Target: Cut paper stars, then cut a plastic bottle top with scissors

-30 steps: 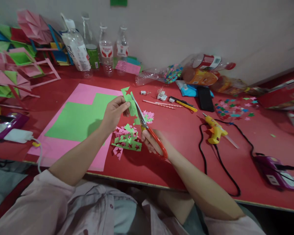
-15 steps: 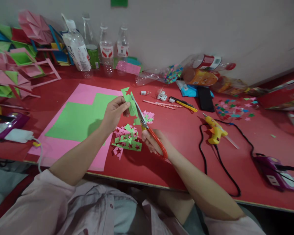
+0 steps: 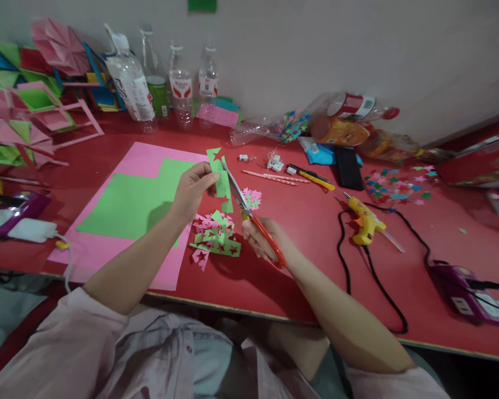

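My left hand [image 3: 196,188] pinches a narrow strip of green paper [image 3: 222,180] with star-shaped cut-outs near its top and bottom. My right hand [image 3: 266,238] grips a pair of scissors [image 3: 270,243] with orange-red handles. Their blades point up and to the left, right along the strip's right edge. Below the strip lies a heap of pink and green paper scraps [image 3: 216,238] with star-shaped holes. Behind the blades, a small pile of pink paper stars [image 3: 253,198] rests on the table.
Green [image 3: 128,205] and pink sheets [image 3: 120,257] lie at the left. Bottles [image 3: 181,88] stand by the wall. A yellow glue gun [image 3: 363,221] with a black cord, a phone [image 3: 349,168], a yellow cutter [image 3: 316,178] and a purple power strip [image 3: 468,293] are to the right.
The green strip's lower end hangs differently beside the blades. The scissors and my right hand have shifted very slightly to the right. My left hand stays almost in place.
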Demonstrator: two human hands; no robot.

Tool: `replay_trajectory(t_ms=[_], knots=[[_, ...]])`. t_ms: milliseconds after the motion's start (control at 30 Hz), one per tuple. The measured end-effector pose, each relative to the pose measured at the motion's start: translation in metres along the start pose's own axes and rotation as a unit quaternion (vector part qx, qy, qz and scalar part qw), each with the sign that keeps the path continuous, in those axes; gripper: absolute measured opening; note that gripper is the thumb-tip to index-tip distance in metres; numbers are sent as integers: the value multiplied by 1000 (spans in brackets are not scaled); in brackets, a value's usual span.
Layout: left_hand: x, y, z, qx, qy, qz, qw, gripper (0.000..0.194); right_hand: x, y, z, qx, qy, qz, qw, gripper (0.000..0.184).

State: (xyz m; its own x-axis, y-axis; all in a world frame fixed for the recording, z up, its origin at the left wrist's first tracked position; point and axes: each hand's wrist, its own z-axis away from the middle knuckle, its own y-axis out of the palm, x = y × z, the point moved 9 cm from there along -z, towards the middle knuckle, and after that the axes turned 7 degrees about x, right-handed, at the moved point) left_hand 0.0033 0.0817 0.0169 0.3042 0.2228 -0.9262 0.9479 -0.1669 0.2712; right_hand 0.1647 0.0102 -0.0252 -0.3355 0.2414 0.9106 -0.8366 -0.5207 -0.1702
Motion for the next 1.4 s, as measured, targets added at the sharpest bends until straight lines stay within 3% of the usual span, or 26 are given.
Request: replay_trajectory(t_ms=[300,467,567,767,867,1000,1233,1400], knots=[[-3,-8,-1,-36,-16,13,999,16,2,0,0,9,-6,-2,1000,50],[11,7,1,30,-118,56,991,27,3,-3,0,-9,-27,-16,999,53],[19,13,4,52,-165,77,982,24,4,-3,0,-13,-35,-18,999,55],[17,-6,-1,-26,-128,195,972,14,-1,-6,-5,-18,-44,-21,999,56],[9,-7,0,-36,-107,223,968,5,-4,-8,-7,-27,-34,-31,999,55],[1,2,1,-7,-71,194,978,6,-1,-4,-5,-22,-44,-35,998,54],[17,-1,3,-53,-83,140,985,16,-3,7,-3,-4,-28,-27,999,52],[5,-9,4,-68,-27,67,995,18,-5,8,-2,-9,-3,-12,1000,45]])
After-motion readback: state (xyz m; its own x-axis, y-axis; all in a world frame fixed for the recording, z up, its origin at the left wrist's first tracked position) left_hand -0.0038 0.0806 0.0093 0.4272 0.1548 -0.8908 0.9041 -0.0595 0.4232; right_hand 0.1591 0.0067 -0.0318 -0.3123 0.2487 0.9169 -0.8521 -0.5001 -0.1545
